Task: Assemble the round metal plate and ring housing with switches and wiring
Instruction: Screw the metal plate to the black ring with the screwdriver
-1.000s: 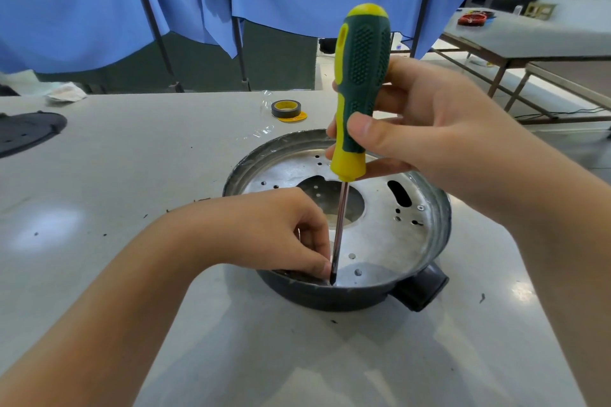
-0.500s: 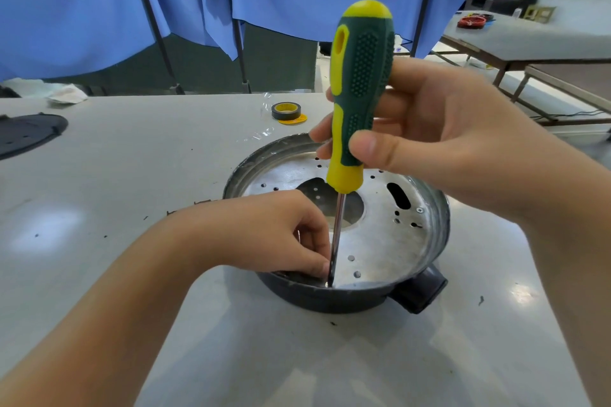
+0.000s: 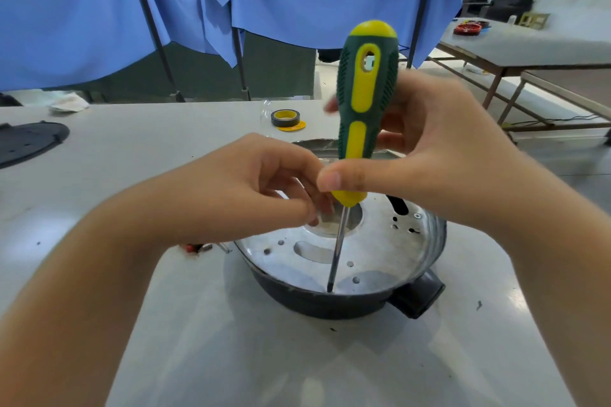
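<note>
The round metal plate (image 3: 373, 251), pierced with holes and slots, sits inside the dark ring housing (image 3: 317, 304), which has a black stub on its near right side. My right hand (image 3: 439, 155) grips the green and yellow screwdriver (image 3: 365, 92) upright, its tip standing on the plate's near edge. My left hand (image 3: 251, 188) hovers above the plate's left side with fingers curled, fingertips close to the screwdriver shaft; whether they pinch anything is hidden.
A roll of black tape with a yellow core (image 3: 285, 117) lies behind the housing. A black round cover (image 3: 26, 139) lies at the far left. Small red and metal bits (image 3: 198, 247) lie beside the housing's left. Blue cloth hangs behind the grey table (image 3: 132, 155).
My left hand has lifted off the plate's near edge and risen beside the screwdriver shaft. The screwdriver has turned in my right hand, its tip still at the near edge.
</note>
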Demonstrator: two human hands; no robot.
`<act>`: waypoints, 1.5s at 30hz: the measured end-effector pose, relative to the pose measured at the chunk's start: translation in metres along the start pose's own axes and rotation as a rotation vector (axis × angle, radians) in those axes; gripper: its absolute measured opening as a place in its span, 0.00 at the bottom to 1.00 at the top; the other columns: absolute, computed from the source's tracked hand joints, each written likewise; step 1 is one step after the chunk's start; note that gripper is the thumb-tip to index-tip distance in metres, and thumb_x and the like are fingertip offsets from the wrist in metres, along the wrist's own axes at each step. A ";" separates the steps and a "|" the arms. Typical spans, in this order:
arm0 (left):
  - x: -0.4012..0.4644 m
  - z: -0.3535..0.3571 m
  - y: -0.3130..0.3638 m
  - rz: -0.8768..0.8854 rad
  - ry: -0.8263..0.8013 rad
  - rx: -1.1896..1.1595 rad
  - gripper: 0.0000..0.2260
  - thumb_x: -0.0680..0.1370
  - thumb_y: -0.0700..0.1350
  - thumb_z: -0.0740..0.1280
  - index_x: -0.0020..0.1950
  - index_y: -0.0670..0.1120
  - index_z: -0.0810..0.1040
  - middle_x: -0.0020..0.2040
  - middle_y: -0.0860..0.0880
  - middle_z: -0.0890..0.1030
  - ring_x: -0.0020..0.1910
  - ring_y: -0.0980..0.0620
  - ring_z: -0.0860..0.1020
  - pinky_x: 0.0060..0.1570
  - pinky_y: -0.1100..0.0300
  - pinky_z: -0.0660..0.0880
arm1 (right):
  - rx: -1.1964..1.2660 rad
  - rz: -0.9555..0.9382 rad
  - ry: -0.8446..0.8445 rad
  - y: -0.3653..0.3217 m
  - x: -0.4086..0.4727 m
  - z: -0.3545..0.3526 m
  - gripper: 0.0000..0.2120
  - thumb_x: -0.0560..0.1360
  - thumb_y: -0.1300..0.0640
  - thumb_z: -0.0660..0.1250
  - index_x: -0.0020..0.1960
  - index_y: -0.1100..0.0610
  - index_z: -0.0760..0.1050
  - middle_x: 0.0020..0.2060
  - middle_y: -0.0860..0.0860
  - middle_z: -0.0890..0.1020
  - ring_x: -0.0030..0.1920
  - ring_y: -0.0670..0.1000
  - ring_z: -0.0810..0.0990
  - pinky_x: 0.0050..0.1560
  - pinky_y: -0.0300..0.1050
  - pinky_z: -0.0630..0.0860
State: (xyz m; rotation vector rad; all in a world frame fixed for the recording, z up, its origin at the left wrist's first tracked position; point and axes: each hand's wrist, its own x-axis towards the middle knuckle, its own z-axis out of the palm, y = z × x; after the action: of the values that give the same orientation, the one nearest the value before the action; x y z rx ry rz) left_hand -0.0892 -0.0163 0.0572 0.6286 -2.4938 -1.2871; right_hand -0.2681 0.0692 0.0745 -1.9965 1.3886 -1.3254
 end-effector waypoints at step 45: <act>0.006 0.018 0.000 -0.045 -0.064 -0.256 0.06 0.70 0.41 0.74 0.46 0.46 0.85 0.43 0.47 0.86 0.44 0.52 0.85 0.43 0.66 0.79 | 0.472 0.088 -0.178 0.006 -0.003 -0.009 0.20 0.68 0.65 0.70 0.60 0.60 0.75 0.51 0.55 0.85 0.52 0.54 0.84 0.51 0.44 0.80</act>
State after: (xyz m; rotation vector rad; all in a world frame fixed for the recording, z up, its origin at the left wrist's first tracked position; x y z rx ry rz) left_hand -0.1017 -0.0069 0.0474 0.5923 -2.3192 -1.6326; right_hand -0.2793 0.0712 0.0725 -1.6688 0.9618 -1.2593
